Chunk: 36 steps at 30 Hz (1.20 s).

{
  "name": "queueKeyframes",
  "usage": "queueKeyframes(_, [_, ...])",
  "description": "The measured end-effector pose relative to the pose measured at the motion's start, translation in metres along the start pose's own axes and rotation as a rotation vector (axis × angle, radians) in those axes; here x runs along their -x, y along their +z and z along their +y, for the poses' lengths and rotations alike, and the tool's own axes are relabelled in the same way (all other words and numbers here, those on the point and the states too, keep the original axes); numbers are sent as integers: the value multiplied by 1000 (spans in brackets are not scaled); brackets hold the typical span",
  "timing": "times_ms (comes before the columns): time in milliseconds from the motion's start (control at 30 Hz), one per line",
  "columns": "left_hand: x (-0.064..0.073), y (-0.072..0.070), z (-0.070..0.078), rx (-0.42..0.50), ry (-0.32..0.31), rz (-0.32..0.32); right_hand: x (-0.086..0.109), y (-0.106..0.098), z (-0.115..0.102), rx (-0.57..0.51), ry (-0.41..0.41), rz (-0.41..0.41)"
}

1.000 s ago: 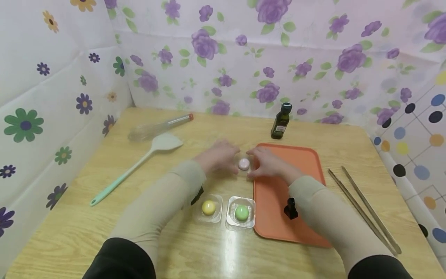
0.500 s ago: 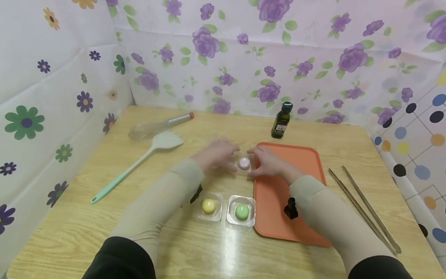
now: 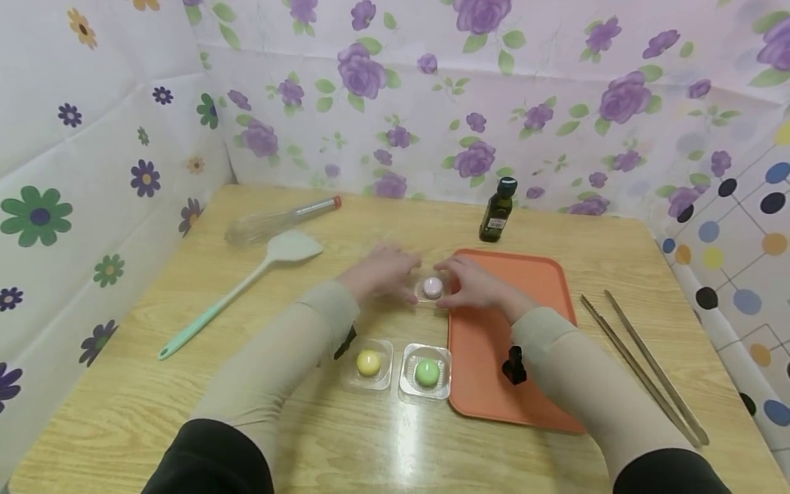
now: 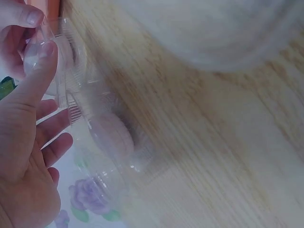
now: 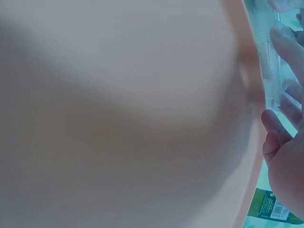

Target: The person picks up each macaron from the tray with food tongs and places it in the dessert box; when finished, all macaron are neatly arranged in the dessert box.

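Note:
A pale pink macaron (image 3: 433, 287) sits in a clear plastic box (image 3: 422, 296) between the two hands. My left hand (image 3: 384, 273) grips this box from the left, thumb on the near side and fingers on the far side. From the right, my right hand (image 3: 474, 281) holds it the same way, over the tray's left edge. In the left wrist view a second pink macaron (image 4: 114, 135) lies in clear plastic below the left fingers; the hand hides it in the head view. Nearer the person, a yellow macaron (image 3: 368, 363) and a green macaron (image 3: 427, 372) sit in open clear boxes.
An orange tray (image 3: 494, 391) lies under the right forearm. Long metal tongs (image 3: 648, 363) are at the right. A dark oil bottle (image 3: 496, 211) stands behind the tray. A whisk (image 3: 280, 223) and a mint-handled spatula (image 3: 247, 281) lie at the left.
Both hands stay around the box with hardly any movement. A little more of the clear box shows between them, and the whole view shifts slightly.

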<state>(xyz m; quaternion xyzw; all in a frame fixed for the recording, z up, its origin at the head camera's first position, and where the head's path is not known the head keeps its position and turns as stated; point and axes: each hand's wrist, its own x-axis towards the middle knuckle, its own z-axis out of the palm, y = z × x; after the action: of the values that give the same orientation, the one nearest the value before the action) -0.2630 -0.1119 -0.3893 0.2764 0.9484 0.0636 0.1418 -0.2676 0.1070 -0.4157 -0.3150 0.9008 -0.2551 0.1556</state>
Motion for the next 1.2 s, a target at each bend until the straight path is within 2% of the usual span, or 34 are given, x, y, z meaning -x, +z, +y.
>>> queueKeyframes(200, [5, -9, -7, 37, -29, 46, 0, -8, -6, -28, -6, 4])
queueKeyframes(367, [13, -20, -28, 81, -65, 87, -10, -14, -12, -61, 41, 21])
queueKeyframes(533, [25, -26, -51, 106, -111, 102, -24, -18, -20, -107, 80, 36])
queueKeyframes(700, [31, -23, -73, 135, -176, 110, -37, -17, -30, -96, 124, 49])
queueKeyframes(867, [31, -18, -89, 141, -207, 106, -53, -17, -36, -88, 167, 53])
queueKeyframes(1000, [27, -13, -94, 167, -228, 94, -65, -15, -40, -122, 189, 31])
queueKeyframes(1200, [22, -8, -92, 236, -266, 78, -75, -11, -45, -162, 239, -20])
